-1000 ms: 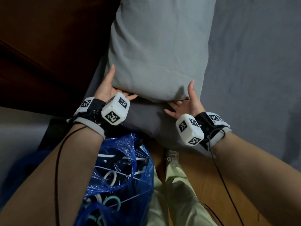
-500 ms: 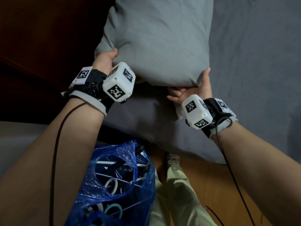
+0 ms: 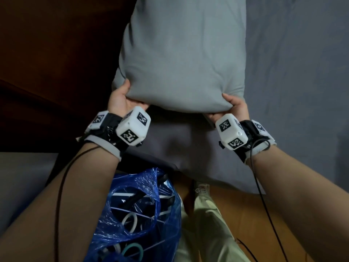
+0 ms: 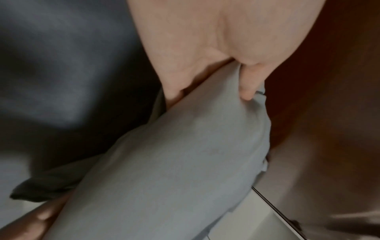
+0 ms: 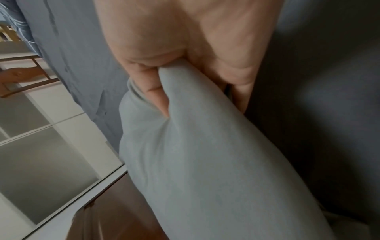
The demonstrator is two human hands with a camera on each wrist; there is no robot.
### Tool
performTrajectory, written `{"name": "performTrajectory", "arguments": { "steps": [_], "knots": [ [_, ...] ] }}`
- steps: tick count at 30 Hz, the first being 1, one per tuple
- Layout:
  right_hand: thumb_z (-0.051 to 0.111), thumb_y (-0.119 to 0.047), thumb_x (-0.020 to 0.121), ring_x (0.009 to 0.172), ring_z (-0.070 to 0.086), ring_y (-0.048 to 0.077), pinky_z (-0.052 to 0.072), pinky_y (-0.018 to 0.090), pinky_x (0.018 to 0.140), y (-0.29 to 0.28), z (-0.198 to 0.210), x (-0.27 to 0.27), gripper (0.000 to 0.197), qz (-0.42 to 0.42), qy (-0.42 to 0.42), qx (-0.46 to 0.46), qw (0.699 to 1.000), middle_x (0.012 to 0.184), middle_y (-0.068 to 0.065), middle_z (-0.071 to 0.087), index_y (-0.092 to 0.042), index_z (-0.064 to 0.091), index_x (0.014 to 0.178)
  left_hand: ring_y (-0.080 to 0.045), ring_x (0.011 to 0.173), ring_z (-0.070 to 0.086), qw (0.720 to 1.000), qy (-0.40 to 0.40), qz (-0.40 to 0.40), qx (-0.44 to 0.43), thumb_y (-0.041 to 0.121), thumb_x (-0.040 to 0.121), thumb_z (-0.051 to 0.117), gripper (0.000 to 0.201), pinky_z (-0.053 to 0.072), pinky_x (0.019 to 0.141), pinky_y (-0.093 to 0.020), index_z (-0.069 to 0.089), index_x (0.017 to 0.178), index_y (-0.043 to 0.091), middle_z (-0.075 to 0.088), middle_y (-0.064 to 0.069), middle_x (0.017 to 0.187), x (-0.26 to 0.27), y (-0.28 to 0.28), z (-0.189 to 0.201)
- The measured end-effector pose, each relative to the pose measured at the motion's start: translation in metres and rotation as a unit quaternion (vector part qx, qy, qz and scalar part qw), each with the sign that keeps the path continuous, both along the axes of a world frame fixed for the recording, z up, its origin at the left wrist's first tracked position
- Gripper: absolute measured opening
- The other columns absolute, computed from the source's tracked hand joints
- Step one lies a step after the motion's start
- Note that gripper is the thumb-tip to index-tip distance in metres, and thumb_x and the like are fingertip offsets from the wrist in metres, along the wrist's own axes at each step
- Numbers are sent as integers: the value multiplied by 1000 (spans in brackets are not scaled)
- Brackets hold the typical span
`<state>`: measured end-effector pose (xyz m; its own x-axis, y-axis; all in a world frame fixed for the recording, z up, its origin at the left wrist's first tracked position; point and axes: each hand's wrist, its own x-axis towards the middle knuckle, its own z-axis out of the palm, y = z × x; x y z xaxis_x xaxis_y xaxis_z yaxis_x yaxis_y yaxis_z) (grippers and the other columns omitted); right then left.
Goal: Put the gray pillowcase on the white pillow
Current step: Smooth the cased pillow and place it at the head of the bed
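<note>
Both hands, left [image 3: 120,100] and right [image 3: 236,106], pinch the near corners of the pillowcase [image 3: 181,59], raised above the bed [image 3: 294,72] (no white pillow shows). A loose pinch could let one corner slip.

A gray pillowcase [image 3: 181,59] of matt, smooth woven cloth, creased softly where it bunches, hangs over a bed sheet [image 3: 294,76] of darker, matt, lightly wrinkled fabric. Beside it, a headboard [image 3: 56,59] shows dark brown wood with a dull sheen. A blue bag [image 3: 143,210] of thin, glossy, crinkled plastic catches the light, and the wrist cubes [image 3: 134,128] are smooth white hard plastic. The floor [image 3: 226,201] is warm, polished-looking wood.
</note>
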<state>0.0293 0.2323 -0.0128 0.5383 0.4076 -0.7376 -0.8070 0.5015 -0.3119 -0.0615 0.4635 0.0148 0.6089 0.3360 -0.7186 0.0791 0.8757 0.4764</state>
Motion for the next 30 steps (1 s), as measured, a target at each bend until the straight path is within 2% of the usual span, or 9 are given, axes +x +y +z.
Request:
{"name": "performTrajectory", "arguments": {
  "steps": [3,6,9,11,15,18,22,26,30],
  "knots": [
    [81,1,21,110,60,29,35,43,111,-3,-25,-2,68,14,17,-21,1000,104,12,71,2,71,88,-30,105,60,1000,-3,13,-17,45,94,46,36,44,101,-50,61,98,14,75,-10,89,-13,-12,-22],
    [80,5,16,102,61,30,35,42,111,-6,-37,-4,65,28,15,-41,999,94,15,72,5,71,81,-33,120,54,999,-1,-22,-50,59,87,48,53,36,109,-55,56,112,13,61,-14,124,-21,-22,-34],
    [78,8,21,102,62,31,39,42,108,-6,-33,-7,63,25,8,-27,999,98,16,72,7,71,84,-35,143,26,990,63,-92,-83,74,78,43,103,20,118,-50,13,150,6,22,-18,156,-25,-31,-40],
    [77,7,24,103,63,32,45,44,101,-6,-30,-8,73,24,7,-18,1000,103,16,71,6,67,96,-38,144,21,980,85,-154,-97,78,76,39,115,20,118,-48,-2,150,0,15,-23,157,-23,-43,-36],
    [83,-11,24,107,60,25,45,41,95,-10,-25,-11,82,121,-19,-21,992,101,6,72,-9,61,104,-35,137,37,971,46,-197,-124,70,80,45,81,26,117,-44,44,124,1,42,-22,144,-3,-65,-29],
    [85,-28,20,108,54,15,33,36,100,-20,-23,-6,88,196,-37,-77,977,101,-6,68,-22,58,104,-34,117,57,981,17,-145,-129,52,83,60,49,33,113,-49,57,101,6,71,-18,103,13,-80,-26],
    [64,-61,65,115,53,12,32,39,100,-35,-7,-15,67,304,-20,-169,937,120,-6,62,-24,54,120,-34,87,62,990,19,-76,-120,36,89,61,36,39,108,-51,58,90,0,73,-19,66,23,-85,-18],
    [45,-69,79,99,62,16,45,34,83,-73,-10,-24,65,362,24,-249,898,110,3,67,-12,56,107,-34,99,61,991,9,-62,-120,32,93,55,32,38,107,-54,57,90,0,70,-17,81,28,-84,-16],
    [51,-74,71,96,67,18,54,32,70,-89,-8,-20,87,290,70,-225,927,118,8,63,-3,42,121,-32,116,55,991,-16,-53,-123,28,95,52,29,38,105,-57,58,94,0,70,-18,85,27,-81,-16]
  ]
}}
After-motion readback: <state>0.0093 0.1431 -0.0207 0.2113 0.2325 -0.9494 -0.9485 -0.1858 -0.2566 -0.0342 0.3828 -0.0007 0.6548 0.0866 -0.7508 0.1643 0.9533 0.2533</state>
